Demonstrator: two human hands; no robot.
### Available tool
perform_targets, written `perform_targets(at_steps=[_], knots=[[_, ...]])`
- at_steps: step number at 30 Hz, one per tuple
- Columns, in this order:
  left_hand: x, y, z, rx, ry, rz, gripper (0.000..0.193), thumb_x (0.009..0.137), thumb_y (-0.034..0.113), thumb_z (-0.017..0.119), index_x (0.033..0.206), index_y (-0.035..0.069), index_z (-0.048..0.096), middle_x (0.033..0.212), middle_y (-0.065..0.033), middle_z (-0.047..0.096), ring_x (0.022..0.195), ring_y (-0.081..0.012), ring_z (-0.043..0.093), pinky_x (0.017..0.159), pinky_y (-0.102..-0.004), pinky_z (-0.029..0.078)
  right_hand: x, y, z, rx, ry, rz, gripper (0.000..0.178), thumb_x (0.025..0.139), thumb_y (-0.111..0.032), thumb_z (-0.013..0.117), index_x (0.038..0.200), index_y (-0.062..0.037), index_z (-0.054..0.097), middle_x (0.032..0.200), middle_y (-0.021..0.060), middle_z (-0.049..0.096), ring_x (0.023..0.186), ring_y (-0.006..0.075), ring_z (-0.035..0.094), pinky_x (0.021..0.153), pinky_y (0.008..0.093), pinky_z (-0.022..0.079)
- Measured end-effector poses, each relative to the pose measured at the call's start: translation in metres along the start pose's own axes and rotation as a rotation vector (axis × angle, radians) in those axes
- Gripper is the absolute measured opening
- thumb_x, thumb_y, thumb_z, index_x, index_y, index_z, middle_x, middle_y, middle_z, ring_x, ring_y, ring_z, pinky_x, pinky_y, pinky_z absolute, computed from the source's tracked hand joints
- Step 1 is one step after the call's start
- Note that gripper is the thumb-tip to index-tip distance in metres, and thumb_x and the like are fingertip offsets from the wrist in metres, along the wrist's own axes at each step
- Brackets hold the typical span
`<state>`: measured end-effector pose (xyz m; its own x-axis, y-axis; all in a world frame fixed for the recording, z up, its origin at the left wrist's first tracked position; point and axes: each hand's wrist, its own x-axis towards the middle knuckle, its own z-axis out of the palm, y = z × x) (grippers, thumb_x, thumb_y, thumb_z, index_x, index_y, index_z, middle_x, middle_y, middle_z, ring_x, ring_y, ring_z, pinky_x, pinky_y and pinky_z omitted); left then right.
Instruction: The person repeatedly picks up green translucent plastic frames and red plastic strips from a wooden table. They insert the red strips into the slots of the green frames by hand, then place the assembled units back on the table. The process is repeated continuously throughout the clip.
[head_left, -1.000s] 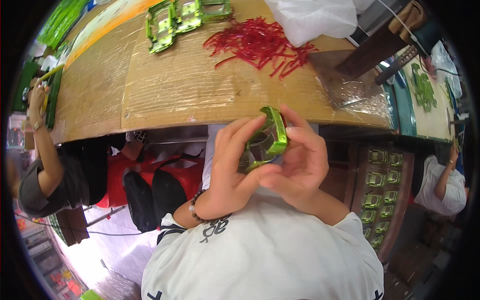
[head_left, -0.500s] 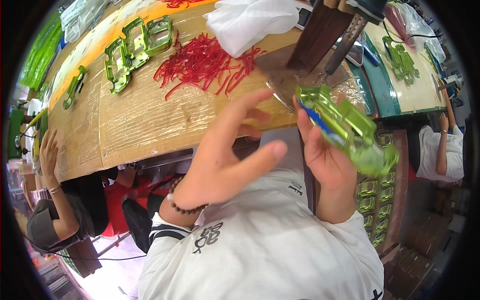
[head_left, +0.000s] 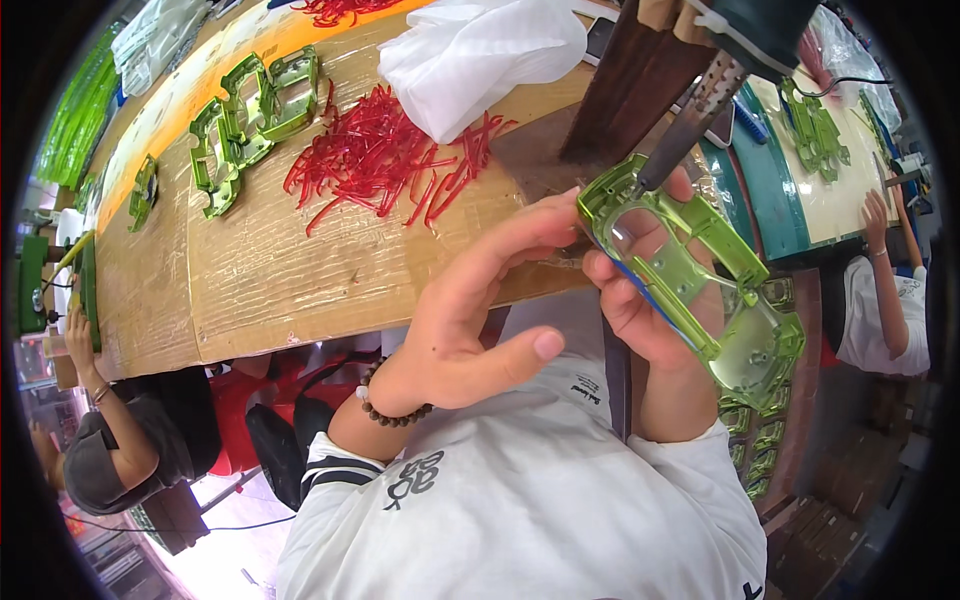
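My right hand (head_left: 650, 330) holds a glossy green plastic housing (head_left: 732, 248) with wide openings and a blue strip along its lower-left edge. It is tilted, its far end raised towards the left. A soldering iron (head_left: 703, 115) with a perforated metal sleeve points down, its tip at the far end of the housing; contact cannot be made out for certain. My left hand (head_left: 455, 325) is open, thumb spread away, its fingertips beside the housing's far left edge, seemingly touching it.
Red plastic strips (head_left: 375, 155) lie heaped on the table (head_left: 290, 270) beside white wrapping (head_left: 480, 60). More green housings (head_left: 235, 135) sit at left, others (head_left: 818, 135) at right. A dark upright post (head_left: 625, 85) stands near the iron. Co-workers' arms (head_left: 120, 420) show at both sides.
The housing has turned so its openings face up, and its far end has come under the iron's tip. My left hand has moved right, its fingers reaching the housing's edge.
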<state>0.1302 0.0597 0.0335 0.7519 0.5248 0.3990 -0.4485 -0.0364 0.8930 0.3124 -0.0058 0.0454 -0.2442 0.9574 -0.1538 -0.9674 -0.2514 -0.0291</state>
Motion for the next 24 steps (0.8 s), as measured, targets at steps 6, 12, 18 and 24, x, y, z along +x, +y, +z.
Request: perform_targets(at_steps=[6, 12, 18, 24], knots=[[0.0, 0.0, -0.002, 0.059, -0.04, 0.031, 0.058, 0.079, 0.01, 0.061, 0.13, -0.003, 0.037, 0.139, -0.022, 0.032, 0.129, -0.0289, 0.033, 0.104, -0.0378, 0.026, -0.002, -0.004, -0.001, 0.072, -0.046, 0.07, 0.066, 0.09, -0.053, 0.037, 0.118, 0.006, 0.048, 0.107, 0.0251, 0.057, 0.086, 0.041, 0.061, 0.066, 0.0417, 0.058], [-0.001, 0.0, -0.005, 0.08, -0.042, 0.028, 0.056, 0.077, 0.012, 0.063, 0.127, -0.003, 0.043, 0.134, -0.0232, 0.039, 0.128, -0.0303, 0.035, 0.104, -0.0382, 0.027, -0.003, -0.003, -0.006, 0.09, -0.127, 0.072, 0.068, 0.091, -0.053, 0.034, 0.121, 0.0067, 0.044, 0.109, 0.0262, 0.056, 0.088, 0.0427, 0.059, 0.069, 0.0442, 0.057], [0.0, 0.002, -0.005, 0.13, -0.07, 0.029, 0.059, 0.075, 0.016, 0.064, 0.127, -0.003, 0.044, 0.134, -0.0228, 0.04, 0.127, -0.0317, 0.037, 0.103, -0.0392, 0.028, -0.005, -0.004, -0.013, 0.122, -0.22, 0.082, 0.068, 0.092, -0.052, 0.03, 0.124, 0.0072, 0.041, 0.116, 0.0278, 0.051, 0.094, 0.044, 0.055, 0.072, 0.0437, 0.056], [0.006, 0.003, -0.007, 0.13, -0.166, 0.075, 0.063, 0.073, 0.017, 0.065, 0.129, -0.003, 0.042, 0.135, -0.0216, 0.039, 0.126, -0.0313, 0.037, 0.102, -0.0399, 0.028, -0.007, -0.009, -0.02, 0.171, -0.265, 0.115, 0.068, 0.092, -0.052, 0.028, 0.127, 0.0058, 0.04, 0.119, 0.0272, 0.049, 0.093, 0.0416, 0.055, 0.072, 0.0395, 0.056]])
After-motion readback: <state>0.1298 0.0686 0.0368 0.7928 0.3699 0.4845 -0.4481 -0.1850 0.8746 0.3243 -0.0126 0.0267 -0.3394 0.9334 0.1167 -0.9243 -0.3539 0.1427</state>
